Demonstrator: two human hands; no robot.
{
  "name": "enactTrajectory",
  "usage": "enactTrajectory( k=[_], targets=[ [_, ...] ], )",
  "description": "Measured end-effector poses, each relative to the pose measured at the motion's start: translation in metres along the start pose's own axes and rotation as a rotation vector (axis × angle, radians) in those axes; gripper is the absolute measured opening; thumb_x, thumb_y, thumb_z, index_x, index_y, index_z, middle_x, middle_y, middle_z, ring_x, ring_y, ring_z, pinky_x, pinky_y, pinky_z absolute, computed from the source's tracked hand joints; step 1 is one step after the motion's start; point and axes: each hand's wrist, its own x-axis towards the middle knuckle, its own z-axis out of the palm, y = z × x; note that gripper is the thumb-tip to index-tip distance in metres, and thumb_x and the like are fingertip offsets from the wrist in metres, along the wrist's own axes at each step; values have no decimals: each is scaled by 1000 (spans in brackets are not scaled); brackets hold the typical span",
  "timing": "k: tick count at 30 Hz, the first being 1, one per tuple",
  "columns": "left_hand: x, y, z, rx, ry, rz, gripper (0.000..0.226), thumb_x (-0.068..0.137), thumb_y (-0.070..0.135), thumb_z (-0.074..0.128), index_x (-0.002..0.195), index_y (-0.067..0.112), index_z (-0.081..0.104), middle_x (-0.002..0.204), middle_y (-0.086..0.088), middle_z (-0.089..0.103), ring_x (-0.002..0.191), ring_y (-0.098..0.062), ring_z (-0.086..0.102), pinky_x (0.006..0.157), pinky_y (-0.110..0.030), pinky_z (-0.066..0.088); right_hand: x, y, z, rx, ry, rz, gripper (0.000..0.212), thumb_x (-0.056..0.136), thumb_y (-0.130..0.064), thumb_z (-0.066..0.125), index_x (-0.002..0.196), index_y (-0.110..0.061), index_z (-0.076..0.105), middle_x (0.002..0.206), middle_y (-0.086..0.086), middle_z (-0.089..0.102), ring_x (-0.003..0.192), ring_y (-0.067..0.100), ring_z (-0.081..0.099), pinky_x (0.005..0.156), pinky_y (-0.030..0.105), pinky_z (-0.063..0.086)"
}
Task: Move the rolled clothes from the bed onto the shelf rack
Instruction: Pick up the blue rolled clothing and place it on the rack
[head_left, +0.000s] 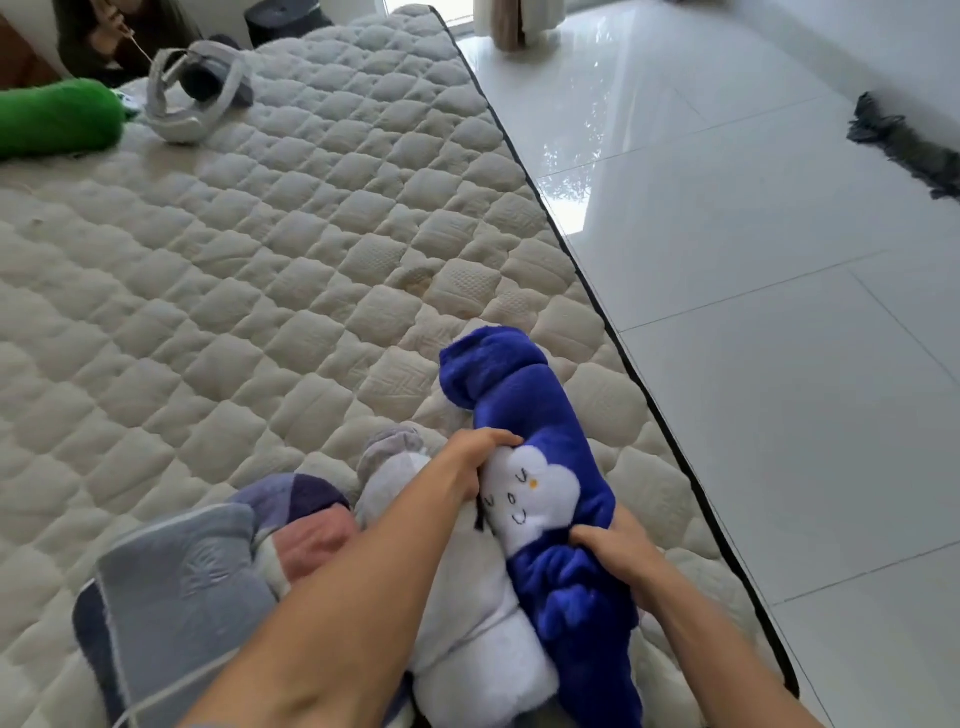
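Note:
A rolled blue fleece garment (535, 410) with a white cloud patch lies near the right edge of the quilted cream bed (270, 249). My left hand (475, 460) grips its left side by the cloud patch. My right hand (621, 553) clutches the same roll lower down on its right side. Beside it on the left lie a white roll (467, 613), a grey, pink and purple checked roll (306, 525) and a grey-blue folded piece (182, 592). No shelf rack is in view.
A white headset (195, 91) and a green plush roll (57, 122) lie at the far left of the bed, where a person in dark clothes (104, 36) sits. Glossy white floor tiles (779, 260) run along the bed's right; a dark rag (906, 143) lies there.

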Motion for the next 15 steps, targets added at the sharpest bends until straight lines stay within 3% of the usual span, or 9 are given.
enactTrajectory(
  k=[4,6,9,11,15],
  targets=[
    [-26,-2,3,-100,-85,89,34,72,9,74,105,4,68,92,-14,74,82,-29,70,71,-38,59,-18,0,-8,-16,24,-51,51,60,-15,62,111,-19,64,99,3,72,94,21,67,87,40,55],
    [-45,-1,4,-142,-120,150,15,78,5,69,93,5,68,82,-11,74,76,-25,68,70,-34,57,-30,-4,-14,-12,33,-100,48,63,-13,64,111,-19,64,100,4,71,93,21,66,85,39,54],
    [-77,2,2,-217,-130,269,27,77,4,69,103,5,67,98,-14,72,85,-27,68,81,-39,57,-48,-21,-26,-36,22,-210,38,71,-3,63,102,-25,62,99,4,70,94,21,64,86,38,52],
    [-100,4,-2,-268,-107,346,36,77,4,70,112,4,65,105,-15,71,91,-30,68,87,-44,56,-61,-35,-34,-84,14,-287,38,66,-10,64,100,-25,62,98,3,70,95,22,65,87,42,53],
    [-149,-5,-17,-379,-50,464,32,78,5,70,109,7,65,106,-14,71,96,-31,67,90,-46,55,-89,-58,-43,-185,-54,-409,48,61,-21,65,109,-26,62,98,1,71,94,22,65,87,45,54]
  ],
)
